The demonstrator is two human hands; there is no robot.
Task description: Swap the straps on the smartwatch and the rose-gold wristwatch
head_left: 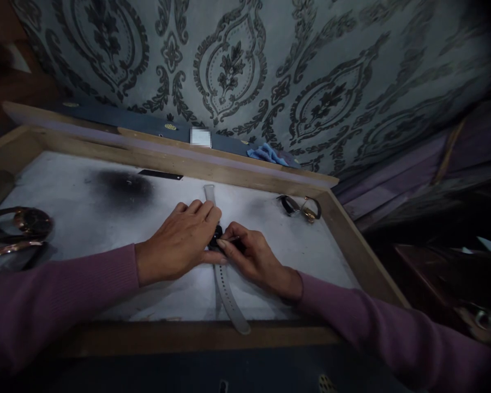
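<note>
A wristwatch with a pale grey strap (pixel 228 297) lies lengthwise in the middle of a white-lined wooden tray. Its small dark case (pixel 216 236) is partly covered by my fingers. From the left, my left hand (pixel 178 240) grips the watch, with knuckles over the far side of the case and the thumb across the strap. My right hand (pixel 257 256) pinches a small, thin tool (pixel 233 238) against the case's right side; its exact kind is too dark to make out. The strap's punched end reaches over the tray's near edge.
Several watches, one with a copper-coloured case (pixel 35 221), lie at the tray's left. Two more watches (pixel 300 208) rest at the far right. A flat black strip (pixel 160 174) lies near the back wall of the tray (pixel 106 146). Behind it sits a blue cloth (pixel 268 154).
</note>
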